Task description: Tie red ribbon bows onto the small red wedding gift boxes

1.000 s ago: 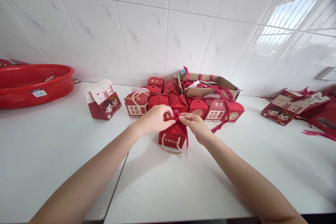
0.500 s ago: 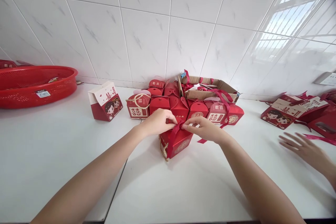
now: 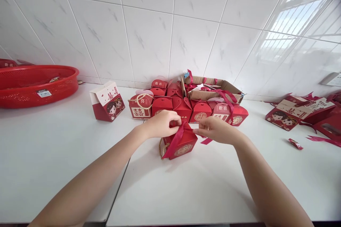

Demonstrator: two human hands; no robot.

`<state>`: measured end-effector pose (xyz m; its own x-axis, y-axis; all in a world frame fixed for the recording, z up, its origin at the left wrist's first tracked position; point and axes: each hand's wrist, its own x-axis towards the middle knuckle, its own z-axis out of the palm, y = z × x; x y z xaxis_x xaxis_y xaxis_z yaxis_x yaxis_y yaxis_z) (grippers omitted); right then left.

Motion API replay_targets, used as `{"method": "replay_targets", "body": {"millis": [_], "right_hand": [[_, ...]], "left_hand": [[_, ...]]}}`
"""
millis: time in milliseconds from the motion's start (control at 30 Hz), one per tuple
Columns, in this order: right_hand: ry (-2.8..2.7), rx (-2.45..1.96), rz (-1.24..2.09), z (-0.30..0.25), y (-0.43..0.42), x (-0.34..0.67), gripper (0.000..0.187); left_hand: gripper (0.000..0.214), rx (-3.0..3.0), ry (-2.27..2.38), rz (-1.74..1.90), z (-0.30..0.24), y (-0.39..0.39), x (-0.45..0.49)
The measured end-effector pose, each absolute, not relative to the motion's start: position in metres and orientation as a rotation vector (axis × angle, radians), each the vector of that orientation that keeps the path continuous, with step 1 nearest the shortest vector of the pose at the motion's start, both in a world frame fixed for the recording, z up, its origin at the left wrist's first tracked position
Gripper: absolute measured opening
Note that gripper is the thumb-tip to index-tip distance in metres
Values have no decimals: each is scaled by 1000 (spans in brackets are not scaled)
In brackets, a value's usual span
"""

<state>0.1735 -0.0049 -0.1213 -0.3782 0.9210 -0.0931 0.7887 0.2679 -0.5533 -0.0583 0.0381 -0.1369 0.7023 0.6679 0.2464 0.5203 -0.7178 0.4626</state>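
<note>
A red gift box point(image 3: 186, 144) with a gold round emblem and a twisted gold cord at its left side stands on the white table in front of me. A dark red ribbon point(image 3: 175, 144) runs over its top, one end hanging down the front. My left hand point(image 3: 164, 124) is closed at the top of the box, fingertips pinching the ribbon. My right hand point(image 3: 217, 130) is closed in a pinch just right of the box, with ribbon drawn taut between it and the top. Another ribbon tail shows below its fingers.
Several red gift boxes point(image 3: 162, 105) stand behind, before a cardboard tray point(image 3: 197, 95) of ribbons. A cartoon-printed box point(image 3: 108, 102) and red basket point(image 3: 60, 90) are left. At right lie more boxes point(image 3: 290, 113) and a small red wrapped piece point(image 3: 295, 144).
My right hand has moved right, stretching the ribbon, and the box has turned slightly. Another person's hand has left the right side, where a small red wrapped piece now lies.
</note>
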Motion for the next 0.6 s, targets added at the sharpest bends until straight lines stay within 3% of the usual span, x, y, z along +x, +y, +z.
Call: {"method": "replay_targets", "body": {"millis": [100,233,400,600], "right_hand": [[-2341,-1612,818,-115,-9,176,51],[-2060,-1434,629,-126,1,164,32],[-2058,-1236,759,-145,14,146,31],[-2058,-1189,788,-152,15,143,14]], "left_hand": [[7,2585,937,550,-135,36,-56],[8,2592,907,549,-135,36,-56],[11,2640,893,569,-134,37,-58],[11,2762,916,522,-134,38,-59]]}}
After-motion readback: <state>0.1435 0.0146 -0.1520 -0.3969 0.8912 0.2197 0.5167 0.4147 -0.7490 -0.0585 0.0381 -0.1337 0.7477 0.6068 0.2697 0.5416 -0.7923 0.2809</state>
